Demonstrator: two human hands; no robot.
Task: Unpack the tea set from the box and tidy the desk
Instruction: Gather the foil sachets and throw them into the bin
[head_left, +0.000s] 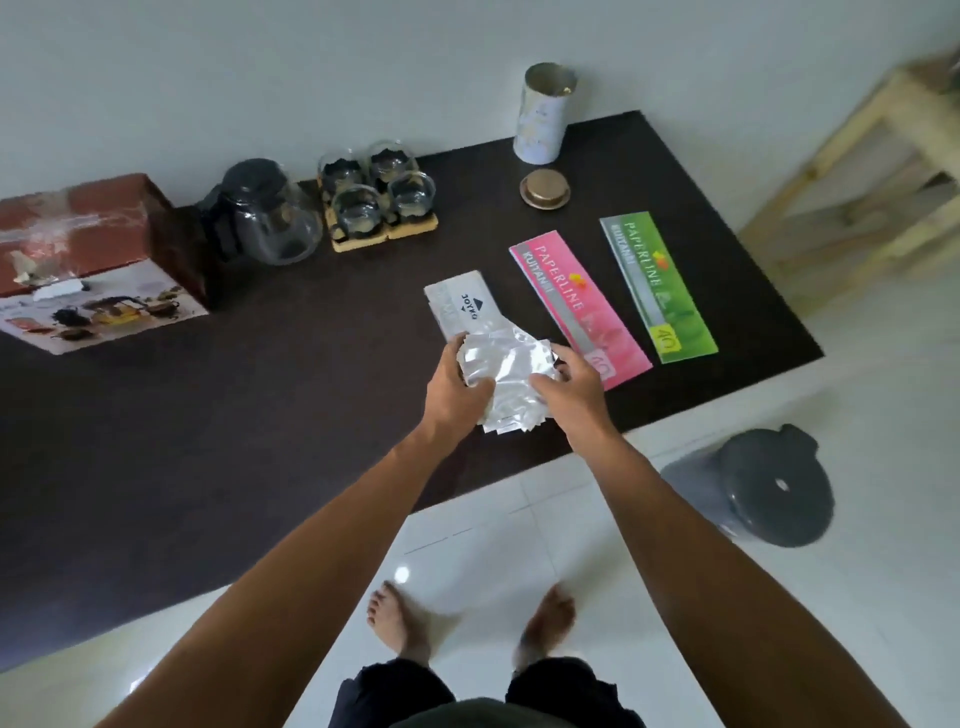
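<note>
Both hands, left hand (457, 384) and right hand (569, 384), squeeze the shiny wrapper (506, 379) between them. Tidying now; next, I think, the bin (763, 491).

Rectangular wooden desk (311, 415): dark brown
Flat paper receipt book (576, 306): pink
Second receipt book (657, 286): green
Cardboard tea-set box (88, 260): red-brown, printed white panel
Crinkled plastic wrapping (506, 374): silver
Round plastic bin (769, 493): grey

White wall (208, 78), glossy tiled floor (519, 545), wooden shelf (857, 171)
</note>
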